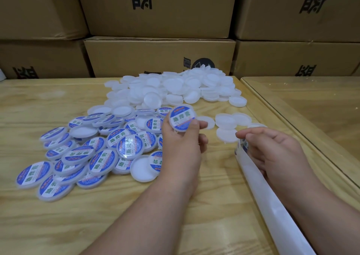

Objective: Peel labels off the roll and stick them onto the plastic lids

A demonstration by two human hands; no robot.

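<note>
- Nearest the camera, the label strip [272, 206] ran as a long white band from about five o'clock in the view up toward its centre, its long axis pointing toward eleven o'clock; its far end lay under the right hand [276, 153].
- That hand's fingers curled onto the strip's far end, where printed labels showed, thumb and forefinger closing as if pinching one; whether a label was already lifted I could not tell.
- At nine o'clock from that pinch, the left hand [183, 138] gripped a labelled lid [182, 118] by the rim, face toward the camera.
- Bare lids [227, 127] lay on the table [136, 206] at twelve o'clock from the right hand, nearer it than the left.
- Finished lids [78, 157] were heaped at nine o'clock; the unlabelled heap [175, 87] lay at twelve, before stacked cartons [159, 56].
- Judged next: the held lid goes left, a bare one comes up.
</note>
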